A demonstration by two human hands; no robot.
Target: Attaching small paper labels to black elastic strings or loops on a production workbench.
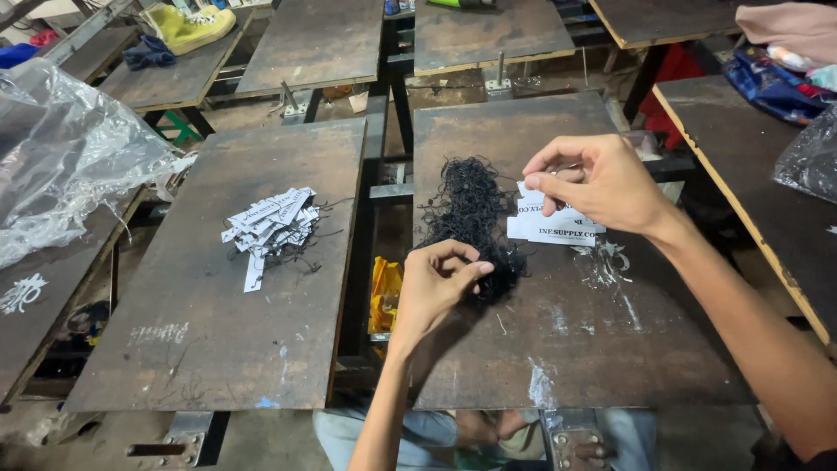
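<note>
Black string tangle (471, 218): my left hand (436, 283) pinches strand at near edge. My right hand (602, 181) grips white tag from small stack (558, 227). Strung tags pile (270, 228) on left board (218, 349), done; many strings left.

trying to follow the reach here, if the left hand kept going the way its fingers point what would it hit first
The left hand points right and slightly up, its fingertips already at the black string pile. It would meet that pile first; beyond lie the white tags. Depth is hard to judge.

my left hand (436, 283): bare, no glove, ring or watch | my right hand (602, 183): bare too | both forearms unsleeved | light blue jeans on my legs (427, 432)
</note>
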